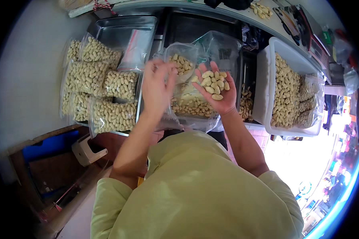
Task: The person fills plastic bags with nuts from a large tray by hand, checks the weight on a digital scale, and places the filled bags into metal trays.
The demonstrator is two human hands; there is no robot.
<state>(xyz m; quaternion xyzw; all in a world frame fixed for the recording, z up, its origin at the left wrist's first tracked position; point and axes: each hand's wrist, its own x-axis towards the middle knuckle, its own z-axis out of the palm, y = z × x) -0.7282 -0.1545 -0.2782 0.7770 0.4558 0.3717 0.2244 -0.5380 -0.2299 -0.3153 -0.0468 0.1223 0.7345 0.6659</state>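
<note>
My right hand (218,89) is palm up and cupped under several unshelled peanuts (214,82). A small clear plastic bag (179,49), partly filled with peanuts (182,65), stands between my hands. My left hand (160,86) is motion-blurred at the bag's left edge; whether its fingers pinch the plastic is unclear. Beneath both hands lies a large clear plastic bag (227,44) that bears printing, with loose peanuts (194,107) in its near part.
Filled zip bags of peanuts (86,79) are piled at left, beside a stack of flat bags (134,49) on a metal tray (125,22). At right, a white plastic tub (272,122) holds peanuts and filled bags. A scale (317,44) sits on the shelf (185,6).
</note>
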